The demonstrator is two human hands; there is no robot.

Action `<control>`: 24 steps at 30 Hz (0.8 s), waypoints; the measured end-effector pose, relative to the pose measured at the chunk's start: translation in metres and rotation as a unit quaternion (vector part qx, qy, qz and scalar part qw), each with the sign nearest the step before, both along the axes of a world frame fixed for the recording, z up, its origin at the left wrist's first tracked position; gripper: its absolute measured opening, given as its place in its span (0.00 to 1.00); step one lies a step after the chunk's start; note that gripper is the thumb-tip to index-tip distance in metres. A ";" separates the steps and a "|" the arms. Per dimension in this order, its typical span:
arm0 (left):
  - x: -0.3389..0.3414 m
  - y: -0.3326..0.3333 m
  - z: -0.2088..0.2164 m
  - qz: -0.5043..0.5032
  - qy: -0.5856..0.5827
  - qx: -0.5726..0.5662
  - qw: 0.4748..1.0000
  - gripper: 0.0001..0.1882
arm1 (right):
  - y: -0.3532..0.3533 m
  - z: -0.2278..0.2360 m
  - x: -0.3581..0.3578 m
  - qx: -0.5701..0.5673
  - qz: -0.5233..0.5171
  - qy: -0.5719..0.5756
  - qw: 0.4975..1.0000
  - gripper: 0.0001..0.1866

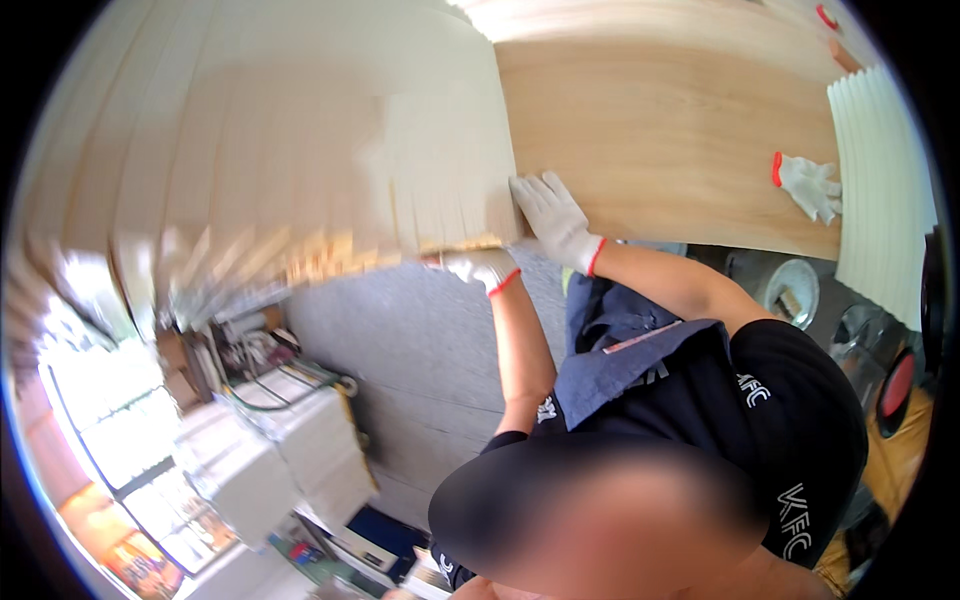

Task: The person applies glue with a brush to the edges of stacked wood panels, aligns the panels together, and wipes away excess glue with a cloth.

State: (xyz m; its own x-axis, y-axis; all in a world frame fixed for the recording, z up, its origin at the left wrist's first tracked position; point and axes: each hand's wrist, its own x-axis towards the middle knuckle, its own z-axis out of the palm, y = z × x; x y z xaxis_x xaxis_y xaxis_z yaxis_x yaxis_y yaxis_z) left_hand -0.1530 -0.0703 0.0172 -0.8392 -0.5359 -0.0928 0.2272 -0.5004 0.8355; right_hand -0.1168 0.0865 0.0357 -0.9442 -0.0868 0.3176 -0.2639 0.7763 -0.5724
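Observation:
Pale wooden strips (440, 160) lie side by side in a wide stack on the left, their rough, yellowish ends toward me. In a white glove with a red cuff, my right hand (556, 222) rests with its fingers stretched out against the stack's right edge, over the near edge of a light wood-grain board (670, 140). My left hand (484, 268), gloved the same way, is at the near ends of the strips, just below their edge. Its fingers are partly hidden and blurred, so whether it grips a strip cannot be made out.
A loose white glove (808, 187) lies on the board's right side, beside a stack of pale ribbed panels (880, 190). Below the board stands a white bucket (793, 290). White box-shaped units (300, 450) stand on the grey floor (420, 360) at lower left, near a bright window (120, 410).

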 end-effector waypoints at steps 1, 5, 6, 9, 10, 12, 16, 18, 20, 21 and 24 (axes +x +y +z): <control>0.000 -0.002 0.003 -0.009 -0.010 -0.001 1.000 0.35 | 0.001 -0.005 -0.004 -0.006 0.003 0.001 1.000 0.51; -0.004 0.005 0.018 -0.008 -0.062 -0.052 0.997 0.35 | 0.004 -0.020 -0.012 0.052 -0.013 0.008 0.999 0.49; -0.011 0.008 0.020 -0.010 -0.067 -0.059 0.996 0.35 | 0.004 -0.021 -0.016 0.037 -0.019 0.000 0.999 0.49; -0.042 0.018 0.018 -0.022 -0.064 -0.069 0.995 0.35 | 0.006 -0.020 -0.031 0.001 -0.032 -0.029 0.999 0.46; -0.053 0.019 0.018 -0.028 -0.062 -0.074 0.995 0.35 | 0.004 -0.026 -0.035 -0.007 -0.042 -0.026 0.999 0.45; -0.066 0.025 0.016 -0.031 -0.060 -0.069 0.995 0.35 | 0.004 -0.034 -0.045 0.003 -0.057 -0.015 0.998 0.44; -0.086 0.033 0.013 -0.041 -0.051 -0.058 0.996 0.35 | 0.010 -0.036 -0.066 0.030 -0.076 -0.011 0.997 0.43; -0.093 0.036 0.013 -0.040 -0.050 -0.052 0.997 0.36 | 0.014 -0.033 -0.077 0.017 -0.075 -0.017 0.997 0.43; -0.103 0.039 0.012 -0.043 -0.046 -0.050 0.997 0.36 | 0.016 -0.030 -0.088 -0.008 -0.077 -0.013 0.997 0.43; -0.109 0.042 0.012 -0.045 -0.044 -0.050 0.997 0.36 | 0.018 -0.029 -0.092 -0.006 -0.077 -0.012 0.997 0.43; -0.117 0.049 0.010 -0.043 -0.038 -0.042 0.997 0.36 | 0.026 -0.026 -0.104 0.008 -0.070 -0.011 0.997 0.44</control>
State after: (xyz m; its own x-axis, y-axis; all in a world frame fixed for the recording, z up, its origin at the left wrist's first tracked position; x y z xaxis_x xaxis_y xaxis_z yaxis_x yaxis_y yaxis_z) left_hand -0.2699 -0.0214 0.0272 -0.8747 -0.4708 -0.1152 0.1213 -0.4428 0.8884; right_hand -0.2207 0.1123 0.0097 -0.9544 0.0412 0.2956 -0.1397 0.8137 -0.5643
